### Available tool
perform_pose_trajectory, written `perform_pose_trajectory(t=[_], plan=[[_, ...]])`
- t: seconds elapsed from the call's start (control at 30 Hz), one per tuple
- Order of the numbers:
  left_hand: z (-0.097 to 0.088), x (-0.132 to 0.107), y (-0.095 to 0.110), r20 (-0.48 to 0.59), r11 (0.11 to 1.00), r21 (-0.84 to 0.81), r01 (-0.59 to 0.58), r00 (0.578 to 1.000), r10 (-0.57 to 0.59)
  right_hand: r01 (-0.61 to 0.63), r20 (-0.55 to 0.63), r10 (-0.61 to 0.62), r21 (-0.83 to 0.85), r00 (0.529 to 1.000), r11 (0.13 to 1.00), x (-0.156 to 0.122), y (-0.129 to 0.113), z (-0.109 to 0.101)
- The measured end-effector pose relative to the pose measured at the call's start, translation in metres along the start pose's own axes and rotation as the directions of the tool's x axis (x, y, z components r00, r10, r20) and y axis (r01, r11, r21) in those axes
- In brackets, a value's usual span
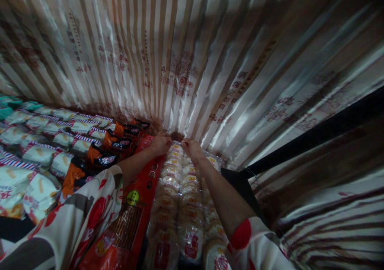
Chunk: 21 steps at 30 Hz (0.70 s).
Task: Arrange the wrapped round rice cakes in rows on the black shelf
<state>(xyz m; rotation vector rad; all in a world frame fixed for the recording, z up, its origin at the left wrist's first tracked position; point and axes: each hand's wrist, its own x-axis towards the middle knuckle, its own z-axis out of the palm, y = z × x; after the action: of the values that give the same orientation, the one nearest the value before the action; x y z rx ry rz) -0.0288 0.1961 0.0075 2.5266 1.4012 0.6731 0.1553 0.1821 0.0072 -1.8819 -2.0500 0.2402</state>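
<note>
My left hand (161,143) and my right hand (191,147) reach forward side by side to the far end of rows of clear-wrapped round cakes (177,190), close to the striped shiny curtain (180,62). Both hands look closed, with fingers curled on the topmost clear packet (177,146) between them. The dim light hides the fingertips. My forearms lie over the rows, in sleeves of white cloth with red flowers.
A long red packet (132,218) lies left of the cakes. Further left are black-and-orange snack bags (111,146) and rows of white bags with red-blue stripes (45,142). A dark bar (300,142) crosses at the right.
</note>
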Motion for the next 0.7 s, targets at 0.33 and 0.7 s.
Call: perform_pose_trajectory(t=[0.33,0.7], plan=[[-0.004,0.001,0.004,0.084,0.996,0.085,-0.005,0.996,-0.002,0.028,-0.058,-0.021,0.13,0.998,0.991,-0.004,0.006,0.008],[-0.012,0.001,0.013,0.206,0.992,0.121,0.034,0.977,-0.059,0.314,-0.152,-0.298,0.094,0.942,0.945,-0.011,0.014,-0.002]])
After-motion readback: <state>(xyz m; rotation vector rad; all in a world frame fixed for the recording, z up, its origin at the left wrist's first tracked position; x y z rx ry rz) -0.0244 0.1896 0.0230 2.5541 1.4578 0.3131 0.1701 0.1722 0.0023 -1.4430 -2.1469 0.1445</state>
